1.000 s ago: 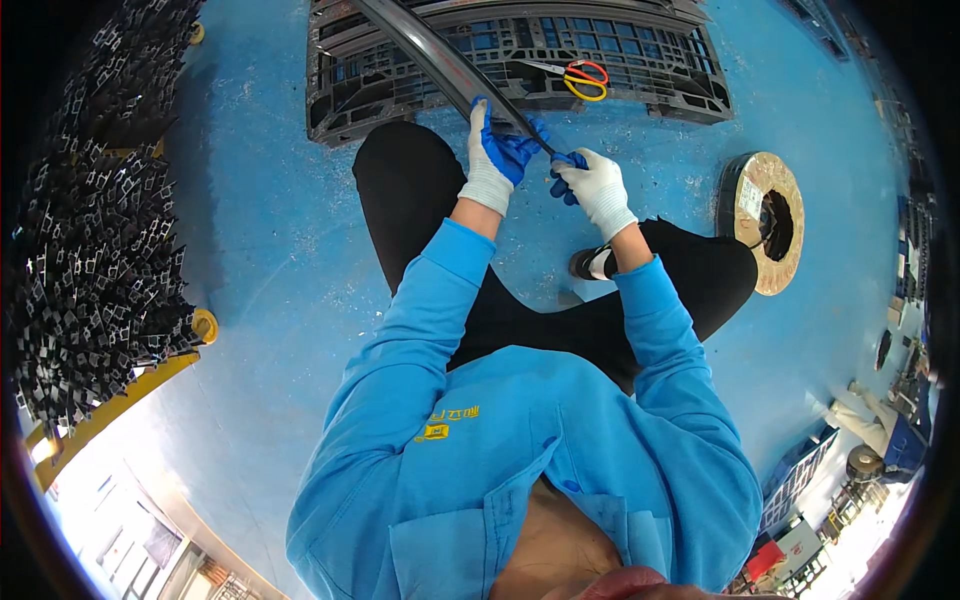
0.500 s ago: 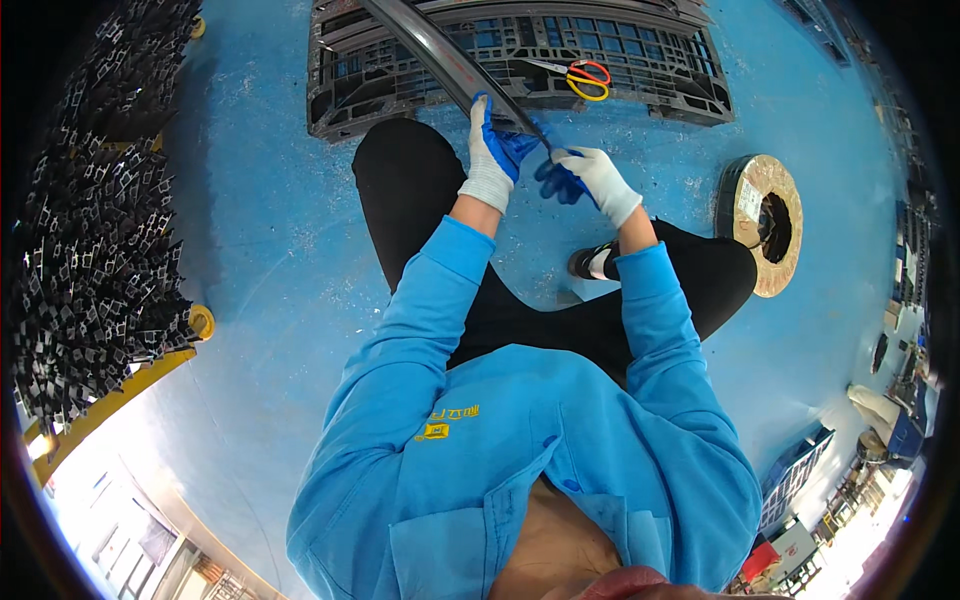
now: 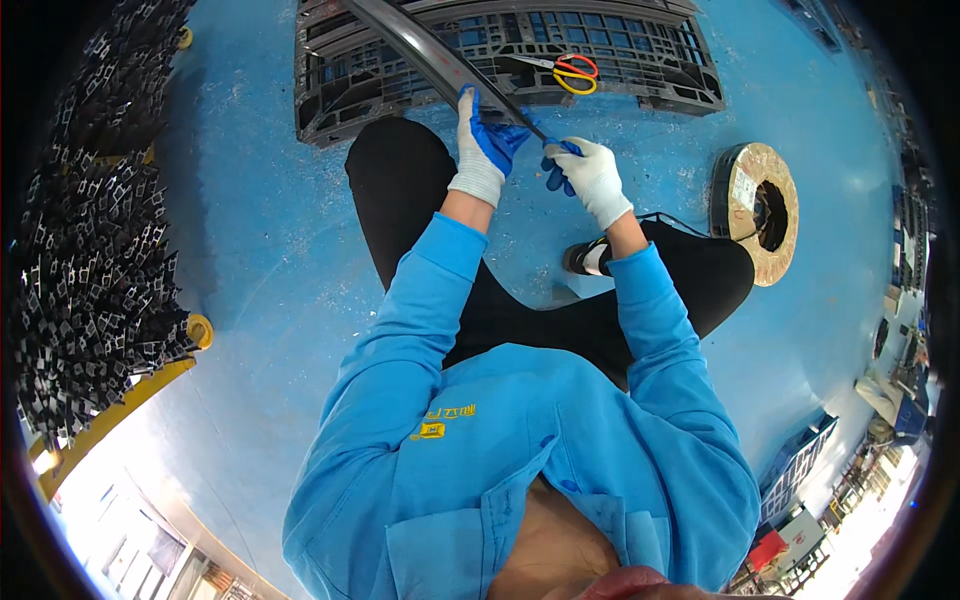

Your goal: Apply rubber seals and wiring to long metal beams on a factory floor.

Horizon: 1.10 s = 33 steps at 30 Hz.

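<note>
The right hand (image 3: 592, 180) had curled its fingers inward since the earlier frame, their hold unclear, while the left hand (image 3: 484, 148) clasped the dark profile (image 3: 440, 62), probably stiff, slick and best cradled near its end, slanting over the pallet's (image 3: 690, 93) near edge.

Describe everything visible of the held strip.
The strip is long, dark and glossy, with faint reddish marks; it looks like plastic or rubber. It slants from the picture's top edge over the black pallet to the left hand, which grips it near its narrow lower end; the right hand is at that end.
</note>
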### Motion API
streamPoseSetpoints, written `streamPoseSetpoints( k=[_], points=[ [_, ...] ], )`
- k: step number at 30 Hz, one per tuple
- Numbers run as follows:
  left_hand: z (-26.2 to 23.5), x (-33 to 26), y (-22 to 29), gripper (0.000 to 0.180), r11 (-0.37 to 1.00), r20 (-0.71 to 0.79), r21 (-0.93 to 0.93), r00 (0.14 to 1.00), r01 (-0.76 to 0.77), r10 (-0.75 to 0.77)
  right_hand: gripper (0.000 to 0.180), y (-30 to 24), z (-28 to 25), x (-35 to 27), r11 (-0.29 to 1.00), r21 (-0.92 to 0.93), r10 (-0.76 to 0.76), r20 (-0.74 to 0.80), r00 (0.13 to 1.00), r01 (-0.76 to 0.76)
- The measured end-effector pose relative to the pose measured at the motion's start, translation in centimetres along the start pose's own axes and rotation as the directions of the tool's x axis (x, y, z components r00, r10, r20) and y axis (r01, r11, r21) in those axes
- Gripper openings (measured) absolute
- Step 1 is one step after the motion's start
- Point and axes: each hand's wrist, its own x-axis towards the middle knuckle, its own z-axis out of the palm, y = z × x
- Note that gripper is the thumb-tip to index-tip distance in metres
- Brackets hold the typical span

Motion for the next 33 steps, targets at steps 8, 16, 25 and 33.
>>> streamPoseSetpoints(
  k=[8, 16, 25, 33],
  points=[
    [-0.4, 0.9, -0.2, 0.052, 1.0, -0.004, 0.025, 1.0, -0.004, 0.004, 0.021, 0.0, 0.7, -0.4, 0.974, -0.202, -0.14, -0.17, 0.975, 0.105],
    [0.0, 0.2, 0.4, 0.053, 0.997, 0.01, 0.071, 1.0, 0.012, -0.013, 0.026, -1.3, 0.1, 1.7, 0.974, -0.218, -0.048, 0.033, 0.998, 0.054],
    [-0.1, 0.6, 0.1, 0.053, 0.999, -0.019, 0.042, 0.999, -0.03, 0.031, 0.029, -0.1, 1.1, -0.5, 0.919, -0.383, -0.139, -0.095, 0.986, 0.093],
    [0.3, -0.5, 0.4, 0.045, 0.997, 0.054, -0.026, 0.996, 0.076, -0.075, 0.022, 0.0, 3.7, 3.2, 0.849, -0.495, -0.318, -0.193, 0.928, 0.188]
  ],
)
